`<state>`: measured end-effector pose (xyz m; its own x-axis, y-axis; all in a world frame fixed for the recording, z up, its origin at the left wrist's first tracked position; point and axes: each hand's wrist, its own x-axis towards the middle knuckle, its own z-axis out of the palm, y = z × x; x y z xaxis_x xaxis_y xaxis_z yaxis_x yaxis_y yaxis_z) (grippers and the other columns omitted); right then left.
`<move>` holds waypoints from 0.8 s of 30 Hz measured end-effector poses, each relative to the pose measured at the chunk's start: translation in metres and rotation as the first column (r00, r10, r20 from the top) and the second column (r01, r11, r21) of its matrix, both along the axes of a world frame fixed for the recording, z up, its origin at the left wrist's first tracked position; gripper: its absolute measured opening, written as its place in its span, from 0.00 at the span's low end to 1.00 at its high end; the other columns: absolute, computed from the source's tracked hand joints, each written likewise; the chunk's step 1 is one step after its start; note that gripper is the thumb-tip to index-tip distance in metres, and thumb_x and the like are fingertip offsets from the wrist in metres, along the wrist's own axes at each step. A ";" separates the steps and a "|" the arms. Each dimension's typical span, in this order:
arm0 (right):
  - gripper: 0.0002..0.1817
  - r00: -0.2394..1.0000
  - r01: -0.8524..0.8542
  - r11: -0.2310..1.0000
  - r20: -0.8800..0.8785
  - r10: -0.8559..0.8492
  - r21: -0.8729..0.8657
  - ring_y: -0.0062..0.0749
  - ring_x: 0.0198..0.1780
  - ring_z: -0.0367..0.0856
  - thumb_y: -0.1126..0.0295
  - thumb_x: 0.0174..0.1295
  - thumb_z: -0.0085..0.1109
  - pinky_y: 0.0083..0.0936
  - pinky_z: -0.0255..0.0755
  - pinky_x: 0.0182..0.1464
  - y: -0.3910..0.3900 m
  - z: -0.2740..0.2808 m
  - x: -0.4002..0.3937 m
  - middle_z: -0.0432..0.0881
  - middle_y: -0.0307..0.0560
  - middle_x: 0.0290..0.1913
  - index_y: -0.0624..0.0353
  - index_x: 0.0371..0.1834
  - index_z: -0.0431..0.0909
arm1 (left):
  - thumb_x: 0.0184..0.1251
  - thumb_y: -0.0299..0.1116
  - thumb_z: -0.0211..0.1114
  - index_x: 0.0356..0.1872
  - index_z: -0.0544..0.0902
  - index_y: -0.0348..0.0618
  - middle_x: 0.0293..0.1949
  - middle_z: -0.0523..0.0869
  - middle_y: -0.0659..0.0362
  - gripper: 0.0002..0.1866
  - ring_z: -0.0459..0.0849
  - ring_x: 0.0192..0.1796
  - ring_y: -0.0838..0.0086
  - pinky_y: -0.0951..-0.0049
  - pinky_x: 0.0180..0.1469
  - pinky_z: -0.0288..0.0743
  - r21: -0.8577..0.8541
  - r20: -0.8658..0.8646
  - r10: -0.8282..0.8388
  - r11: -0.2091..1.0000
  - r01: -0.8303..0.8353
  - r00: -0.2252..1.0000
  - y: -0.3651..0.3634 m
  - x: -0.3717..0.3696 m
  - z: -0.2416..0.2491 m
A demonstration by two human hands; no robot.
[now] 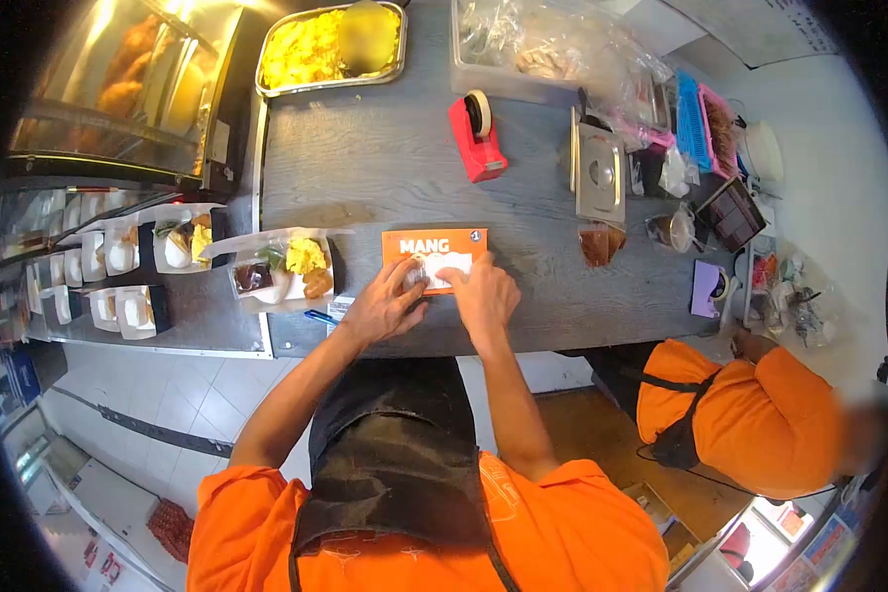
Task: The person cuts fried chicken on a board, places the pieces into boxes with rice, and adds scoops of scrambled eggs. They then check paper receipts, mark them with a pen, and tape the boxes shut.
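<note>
A flat orange box (393, 243) printed "MANG" in white lies on the grey counter in front of me. My left hand (383, 301) grips its near left side, with the fingers bent over the top. My right hand (488, 299) holds the near right side, the thumb pointing inward. Between the thumbs is a white patch (432, 266), perhaps a slip of paper; the hands partly cover it. Just left stands an open lined food box (264, 304) with white rice, yellow egg, brown pieces and a dark sauce tub. A blue pen (321, 317) lies near my left wrist.
A red tape dispenser (478, 148) stands beyond the box. Behind are a foil tray (402, 61) of yellow food and a clear plastic bin (464, 81). Filled food boxes (160, 247) line the left beside a lit display cabinet (109, 133). A co-worker (740, 419) is at right.
</note>
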<state>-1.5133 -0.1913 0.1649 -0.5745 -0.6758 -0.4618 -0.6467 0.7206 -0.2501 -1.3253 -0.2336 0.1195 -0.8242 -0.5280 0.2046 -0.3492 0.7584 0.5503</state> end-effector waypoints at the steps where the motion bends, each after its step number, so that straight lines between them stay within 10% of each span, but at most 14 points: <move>1: 0.40 0.972 -0.223 0.960 -0.112 0.206 -0.172 0.50 0.55 0.83 0.45 0.45 0.81 0.52 0.75 0.54 0.001 0.001 -0.005 0.84 0.59 0.51 0.67 0.53 0.80 | 0.61 0.39 0.72 0.50 0.86 0.37 0.62 0.75 0.43 0.20 0.75 0.65 0.48 0.57 0.67 0.76 -0.010 -0.007 0.001 1.000 -0.001 1.000 -0.003 0.000 0.002; 3: 0.66 0.786 -0.617 0.751 -0.145 0.600 -0.237 0.47 0.79 0.58 0.48 0.33 0.85 0.68 0.55 0.72 -0.005 0.024 -0.010 0.62 0.55 0.77 0.64 0.77 0.58 | 0.60 0.37 0.72 0.53 0.85 0.37 0.63 0.75 0.42 0.22 0.75 0.66 0.48 0.57 0.67 0.75 0.028 0.027 -0.026 0.999 0.025 0.999 0.000 0.002 0.007; 6: 0.65 0.451 -0.890 0.425 -0.456 0.767 -0.164 0.46 0.78 0.61 0.53 0.34 0.85 0.65 0.53 0.75 -0.018 -0.041 -0.007 0.64 0.52 0.76 0.65 0.77 0.57 | 0.59 0.35 0.71 0.56 0.84 0.36 0.64 0.74 0.41 0.23 0.75 0.68 0.48 0.56 0.69 0.74 0.004 0.016 -0.061 0.998 0.061 0.998 -0.001 0.004 0.004; 11: 0.39 0.671 -0.737 0.673 -0.191 0.717 -0.066 0.55 0.77 0.60 0.68 0.63 0.60 0.68 0.47 0.78 0.006 -0.034 -0.050 0.66 0.55 0.73 0.60 0.79 0.58 | 0.59 0.32 0.71 0.63 0.78 0.36 0.65 0.76 0.41 0.29 0.75 0.68 0.45 0.53 0.71 0.72 0.056 -0.049 0.006 0.998 -0.003 0.999 0.012 0.033 0.028; 12: 0.40 0.530 -0.762 0.643 -0.497 0.686 0.075 0.58 0.76 0.60 0.64 0.63 0.64 0.69 0.49 0.77 0.017 -0.043 -0.054 0.66 0.57 0.72 0.60 0.78 0.60 | 0.60 0.31 0.71 0.57 0.80 0.36 0.61 0.78 0.43 0.23 0.78 0.63 0.48 0.53 0.66 0.75 0.086 -0.104 0.097 0.992 -0.088 0.990 0.019 0.046 0.036; 15: 0.40 0.700 -0.695 0.713 -0.318 0.640 -0.095 0.55 0.74 0.64 0.57 0.59 0.71 0.57 0.63 0.70 0.009 0.016 -0.009 0.65 0.58 0.73 0.62 0.72 0.66 | 0.61 0.30 0.71 0.47 0.82 0.35 0.51 0.84 0.46 0.15 0.83 0.54 0.51 0.55 0.57 0.79 0.211 -0.123 0.313 0.936 -0.283 0.942 0.045 0.101 0.047; 17: 0.27 0.853 -0.492 0.749 -0.073 0.517 -0.444 0.54 0.62 0.80 0.54 0.60 0.72 0.45 0.75 0.56 0.005 0.007 0.033 0.79 0.63 0.63 0.64 0.54 0.80 | 0.63 0.30 0.71 0.37 0.82 0.35 0.40 0.86 0.49 0.09 0.85 0.43 0.55 0.59 0.47 0.79 0.262 -0.157 0.633 0.767 -0.586 0.758 0.059 0.145 0.032; 19: 0.22 0.887 -0.145 0.936 0.376 0.266 -0.321 0.53 0.40 0.86 0.52 0.63 0.70 0.44 0.78 0.45 -0.006 -0.001 0.088 0.88 0.60 0.38 0.65 0.37 0.84 | 0.68 0.32 0.69 0.34 0.84 0.36 0.33 0.86 0.50 0.08 0.84 0.36 0.61 0.63 0.39 0.77 0.378 -0.009 0.863 0.471 -0.797 0.505 0.059 0.185 0.025; 24: 0.26 0.874 -0.362 0.899 0.245 0.419 -0.247 0.61 0.40 0.86 0.47 0.69 0.59 0.52 0.77 0.44 -0.007 -0.051 0.164 0.87 0.63 0.35 0.64 0.33 0.85 | 0.71 0.37 0.68 0.41 0.84 0.31 0.36 0.88 0.48 0.15 0.88 0.39 0.63 0.65 0.41 0.81 0.435 -0.046 0.952 0.292 -0.852 0.303 0.015 0.252 -0.006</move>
